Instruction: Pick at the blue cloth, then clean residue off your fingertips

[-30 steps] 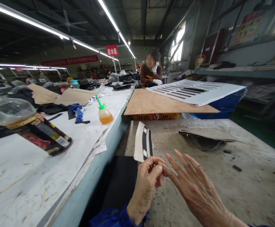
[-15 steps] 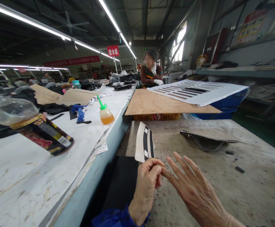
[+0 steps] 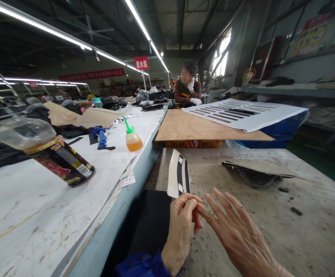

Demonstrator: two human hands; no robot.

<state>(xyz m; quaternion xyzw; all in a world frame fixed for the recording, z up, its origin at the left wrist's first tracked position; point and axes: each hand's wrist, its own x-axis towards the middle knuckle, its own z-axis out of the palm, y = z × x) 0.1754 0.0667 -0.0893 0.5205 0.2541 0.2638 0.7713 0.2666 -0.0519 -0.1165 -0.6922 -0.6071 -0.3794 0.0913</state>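
Observation:
My left hand (image 3: pixel 181 227), in a blue sleeve, is closed, its thumb and fingers pinched around the tip of my right hand's index finger. My right hand (image 3: pixel 239 234) is open above the worktable, palm down, its other fingers spread. Just beyond my left knuckles is a curved cream template (image 3: pixel 173 175) with black strips and small white patches; its lower end is hidden behind my left hand, and I cannot tell whether it is touched. Right of it, a flat dark-edged piece (image 3: pixel 256 170) with a curved part beneath lies on the worktable.
A plastic bottle with a black label (image 3: pixel 63 161) and a green-capped squeeze bottle (image 3: pixel 133 141) stand on the white-covered table (image 3: pixel 26 215) at left. A plywood board (image 3: pixel 190 127) and a slotted white sheet (image 3: pixel 262 119) lie ahead. A co-worker (image 3: pixel 186 92) sits beyond.
The view has shifted slightly, so the scene sits a little further right. Both hands keep nearly the same pose, the left still pinching the right index fingertip.

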